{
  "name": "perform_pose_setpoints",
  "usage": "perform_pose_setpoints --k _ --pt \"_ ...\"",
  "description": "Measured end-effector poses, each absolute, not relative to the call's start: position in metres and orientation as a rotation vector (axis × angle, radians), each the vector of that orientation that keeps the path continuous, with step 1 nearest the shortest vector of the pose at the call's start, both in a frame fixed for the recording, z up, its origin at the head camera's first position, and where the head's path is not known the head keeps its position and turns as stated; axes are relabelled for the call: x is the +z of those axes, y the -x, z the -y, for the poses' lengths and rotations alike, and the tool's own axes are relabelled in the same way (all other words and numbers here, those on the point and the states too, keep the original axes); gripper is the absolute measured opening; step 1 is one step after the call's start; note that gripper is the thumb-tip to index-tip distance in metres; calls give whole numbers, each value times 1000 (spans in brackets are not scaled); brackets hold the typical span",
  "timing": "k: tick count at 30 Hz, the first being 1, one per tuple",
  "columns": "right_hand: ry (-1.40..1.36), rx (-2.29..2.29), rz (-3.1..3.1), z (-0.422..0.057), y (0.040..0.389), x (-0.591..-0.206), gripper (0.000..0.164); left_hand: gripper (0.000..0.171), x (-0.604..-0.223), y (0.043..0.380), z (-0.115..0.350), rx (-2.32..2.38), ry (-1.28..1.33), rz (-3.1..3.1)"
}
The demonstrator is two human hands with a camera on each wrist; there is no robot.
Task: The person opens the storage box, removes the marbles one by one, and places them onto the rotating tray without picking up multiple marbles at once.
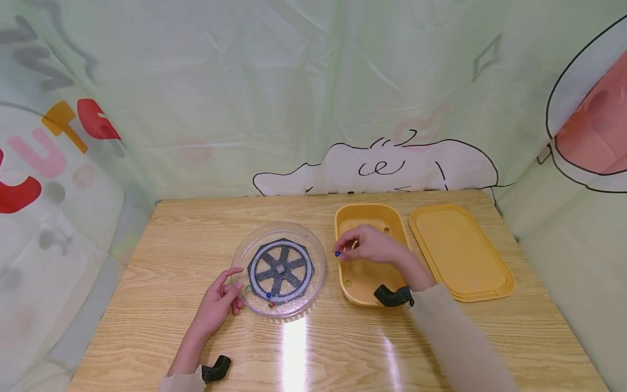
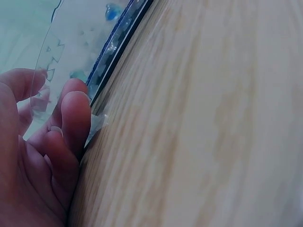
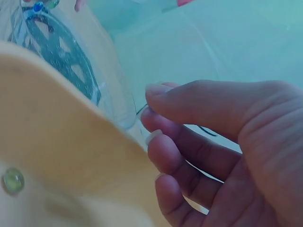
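My right hand (image 1: 369, 245) is over the left wall of the yellow-orange box (image 1: 397, 212), pinching a blue marble (image 1: 338, 253) in its fingertips. From the right wrist camera that marble is hidden behind the fingers. A brown marble (image 1: 386, 230) and a yellow-green marble (image 1: 348, 282) lie in the box. My left hand (image 1: 217, 299) holds the left rim of a clear round dish (image 1: 318, 261), its fingers on both sides of the wall in the left wrist view. Near its front left edge the dish contains a green marble (image 1: 248, 288), a blue marble (image 1: 269, 295) and a reddish marble (image 1: 271, 305).
A dark six-spoked wheel pattern (image 1: 280, 269) shows through the dish. To the right of the box, its yellow-orange lid (image 1: 460, 250) lies flat on the wooden table (image 1: 191, 228). A printed curtain (image 1: 235, 109) hangs behind the table and along both sides.
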State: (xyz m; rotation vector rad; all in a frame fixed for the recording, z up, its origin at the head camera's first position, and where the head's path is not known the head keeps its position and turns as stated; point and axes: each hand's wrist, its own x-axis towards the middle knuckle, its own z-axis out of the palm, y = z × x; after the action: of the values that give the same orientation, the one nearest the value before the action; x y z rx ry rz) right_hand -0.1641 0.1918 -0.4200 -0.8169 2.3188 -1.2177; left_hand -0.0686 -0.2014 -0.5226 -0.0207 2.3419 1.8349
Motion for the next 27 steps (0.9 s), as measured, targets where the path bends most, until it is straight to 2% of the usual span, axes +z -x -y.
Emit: perform_pose_setpoints --k 13,27 --pt "790 -1248 -2356 -161 161 -425 13 36 -523 70 202 1841 48 -2315" --pt "809 -1306 -2323 -121 159 -433 13 36 -506 66 196 1804 93 -2330"
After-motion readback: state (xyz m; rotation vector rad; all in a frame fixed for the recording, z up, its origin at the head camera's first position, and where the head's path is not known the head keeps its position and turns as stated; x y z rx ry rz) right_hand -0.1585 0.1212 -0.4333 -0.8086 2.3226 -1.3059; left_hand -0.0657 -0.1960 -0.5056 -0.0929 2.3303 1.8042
